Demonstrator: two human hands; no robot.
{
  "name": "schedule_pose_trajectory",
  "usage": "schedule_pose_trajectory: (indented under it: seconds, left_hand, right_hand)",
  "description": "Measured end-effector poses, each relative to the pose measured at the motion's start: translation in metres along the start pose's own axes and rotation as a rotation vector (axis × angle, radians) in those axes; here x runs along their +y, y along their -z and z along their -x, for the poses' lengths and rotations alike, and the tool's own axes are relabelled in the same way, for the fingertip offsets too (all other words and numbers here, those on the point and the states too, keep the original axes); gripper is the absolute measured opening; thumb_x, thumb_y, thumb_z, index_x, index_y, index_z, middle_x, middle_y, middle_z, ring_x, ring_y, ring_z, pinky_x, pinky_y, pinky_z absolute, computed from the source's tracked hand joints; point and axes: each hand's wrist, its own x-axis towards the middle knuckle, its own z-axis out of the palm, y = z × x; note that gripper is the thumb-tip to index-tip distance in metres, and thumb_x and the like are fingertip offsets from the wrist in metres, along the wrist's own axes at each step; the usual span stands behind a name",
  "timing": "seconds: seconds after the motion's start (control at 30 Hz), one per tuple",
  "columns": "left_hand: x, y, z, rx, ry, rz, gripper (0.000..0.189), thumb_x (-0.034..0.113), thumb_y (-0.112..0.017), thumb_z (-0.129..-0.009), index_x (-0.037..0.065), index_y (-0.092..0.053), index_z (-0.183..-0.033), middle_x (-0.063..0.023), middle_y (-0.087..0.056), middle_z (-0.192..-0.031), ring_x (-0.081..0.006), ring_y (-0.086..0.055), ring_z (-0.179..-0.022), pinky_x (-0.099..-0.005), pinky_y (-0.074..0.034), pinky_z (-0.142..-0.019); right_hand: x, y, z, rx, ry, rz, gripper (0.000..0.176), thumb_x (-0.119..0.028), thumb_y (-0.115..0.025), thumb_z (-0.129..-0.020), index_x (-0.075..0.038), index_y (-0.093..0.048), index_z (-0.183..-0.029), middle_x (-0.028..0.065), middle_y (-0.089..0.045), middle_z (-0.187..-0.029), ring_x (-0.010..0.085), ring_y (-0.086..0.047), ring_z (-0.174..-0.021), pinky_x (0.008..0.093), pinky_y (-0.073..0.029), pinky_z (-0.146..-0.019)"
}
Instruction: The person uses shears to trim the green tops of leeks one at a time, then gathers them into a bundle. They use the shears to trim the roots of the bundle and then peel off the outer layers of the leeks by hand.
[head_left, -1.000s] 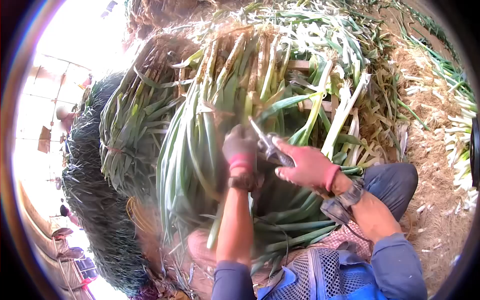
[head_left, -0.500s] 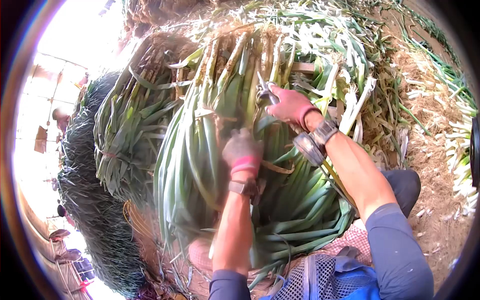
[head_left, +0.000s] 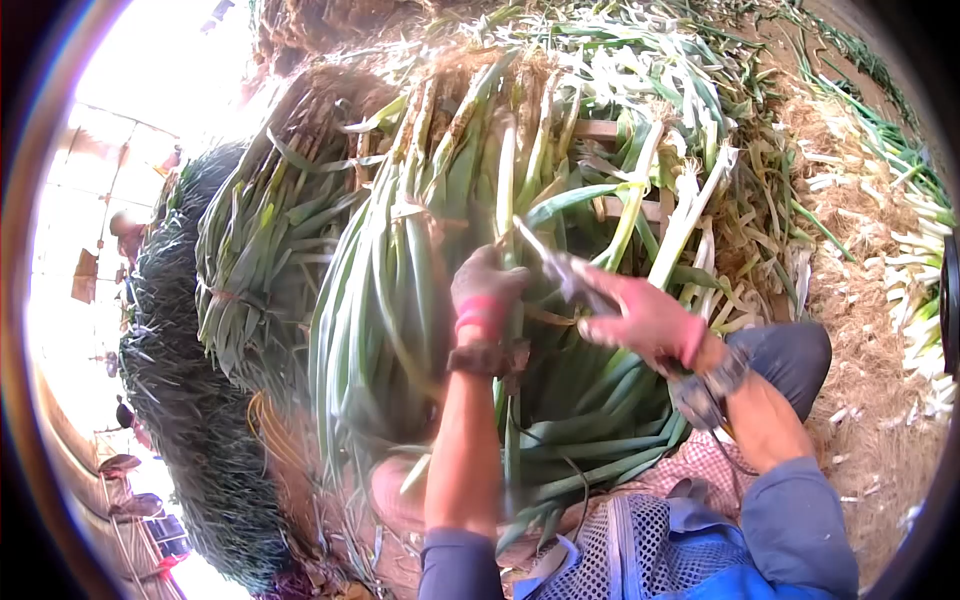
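My gloved left hand (head_left: 487, 285) is closed round a long green onion (head_left: 506, 175); its pale stalk rises above the fist and green leaves hang below. My gloved right hand (head_left: 645, 318) grips a slim tool with a thin metal nozzle (head_left: 538, 240), which looks like an air blow gun. The nozzle points up and left, close to the stalk above my left hand. Beneath both hands spreads a large heap of green onions (head_left: 390, 300), roots toward the top and leaves bending toward me. Motion blurs the tool's body and some leaves.
A tied bundle of green onions (head_left: 265, 260) lies left of the heap, beside a tall dark-green stack (head_left: 190, 400). Peeled leaves and scraps (head_left: 660, 70) pile up behind. More onions with white stalks (head_left: 925, 280) line the far right. My bent knee (head_left: 790, 360) is at the right.
My right hand has come down and toward me with the tool, its nozzle now tilted left toward my left hand. My left hand has risen slightly. A pale stalk now stands out above it.
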Motion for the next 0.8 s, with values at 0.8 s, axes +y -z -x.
schedule_pose_trajectory:
  seconds: [0.8]
  left_hand:
    - [0.000,0.003,0.020,-0.047,0.040,0.204,0.089,0.019,-0.091,-0.076,-0.004,-0.055,-0.154,-0.0181,-0.075,-0.134,-0.0239,-0.074,-0.117,-0.0349,-0.056,-0.104]
  right_hand:
    - [0.038,-0.021,-0.016,0.196,0.180,0.022,0.093,-0.040,-0.077,-0.089,-0.006,-0.040,-0.167,0.0258,-0.075,-0.123,0.0338,-0.076,-0.107,0.0386,-0.055,-0.099]
